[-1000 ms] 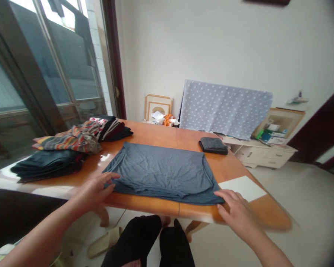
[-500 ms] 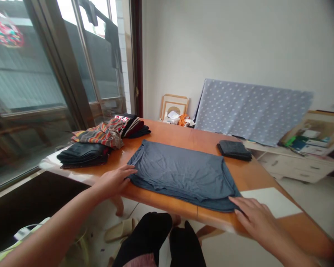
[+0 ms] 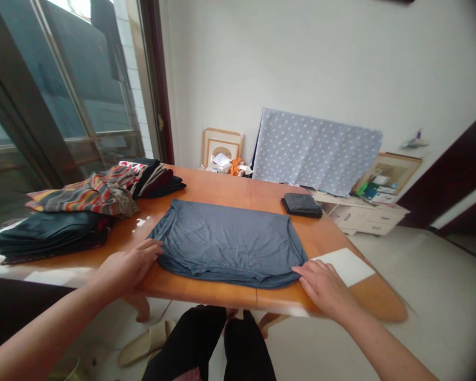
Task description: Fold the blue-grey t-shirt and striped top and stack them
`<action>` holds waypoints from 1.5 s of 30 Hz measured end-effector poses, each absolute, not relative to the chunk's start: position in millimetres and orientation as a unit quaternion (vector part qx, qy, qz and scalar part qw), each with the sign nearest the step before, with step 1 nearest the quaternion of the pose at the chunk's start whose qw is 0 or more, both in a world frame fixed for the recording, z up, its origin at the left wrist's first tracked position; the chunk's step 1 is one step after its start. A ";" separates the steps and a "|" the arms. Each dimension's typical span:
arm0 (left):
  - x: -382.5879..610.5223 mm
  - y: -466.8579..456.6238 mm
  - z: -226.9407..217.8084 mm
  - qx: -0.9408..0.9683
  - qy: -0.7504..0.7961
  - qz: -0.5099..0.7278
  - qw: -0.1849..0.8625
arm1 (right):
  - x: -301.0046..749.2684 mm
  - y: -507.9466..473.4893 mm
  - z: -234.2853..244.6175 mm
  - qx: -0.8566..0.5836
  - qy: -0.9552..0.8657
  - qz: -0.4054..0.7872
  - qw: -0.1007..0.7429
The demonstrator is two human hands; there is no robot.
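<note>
A blue-grey garment of thin, slightly creased fabric lies folded into a wide rectangle on the wooden table, its layered, curved edge towards me. My left hand is at the garment's left edge, with its fingers closed on the fabric there. At the near right corner, my right hand pinches the cloth between thumb and fingers. Both forearms reach in from the lower corners of the view.
Dark folded clothes and a striped garment are piled at left. A small dark folded stack sits at back right. A white sheet lies beside my right hand. Sandals are on the floor; a white cabinet stands beyond.
The view has turned to the right and shifted. My right hand has gone from resting nearly flat on the near right corner to pinching it; my left hand stays at the left edge.
</note>
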State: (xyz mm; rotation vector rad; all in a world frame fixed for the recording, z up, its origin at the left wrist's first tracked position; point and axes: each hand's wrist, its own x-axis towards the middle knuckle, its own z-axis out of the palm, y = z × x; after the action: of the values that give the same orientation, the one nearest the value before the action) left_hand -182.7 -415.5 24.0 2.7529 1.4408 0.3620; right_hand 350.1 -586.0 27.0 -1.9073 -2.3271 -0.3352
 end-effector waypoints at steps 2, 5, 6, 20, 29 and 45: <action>-184.7 -415.2 26.0 0.888 0.445 0.118 -0.003 | 349.1 -583.5 28.2 -0.629 -0.766 -0.120 0.065; -183.6 -415.8 32.7 0.898 0.413 0.146 -0.037 | 351.3 -577.5 25.8 -0.615 -0.773 -0.125 0.086; -182.6 -415.4 34.8 0.900 0.406 0.153 -0.044 | 352.8 -574.8 24.3 -0.610 -0.778 -0.120 0.092; -173.2 -360.6 64.5 0.900 0.404 0.153 0.053 | 370.8 -512.5 45.6 -0.644 -0.749 0.096 0.121; -135.0 -242.3 87.1 0.771 0.473 0.238 0.354 | 402.0 -402.8 70.6 -0.630 -0.687 0.246 0.266; -125.5 -200.9 65.6 0.693 0.568 0.213 0.389 | 428.4 -351.4 27.2 -0.644 -0.597 0.362 0.313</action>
State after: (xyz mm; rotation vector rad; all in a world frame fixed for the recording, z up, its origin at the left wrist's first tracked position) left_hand -125.5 -200.9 65.6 1.7634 1.4449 0.5407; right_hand 428.4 -351.4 27.2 -1.6976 -1.5751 0.9533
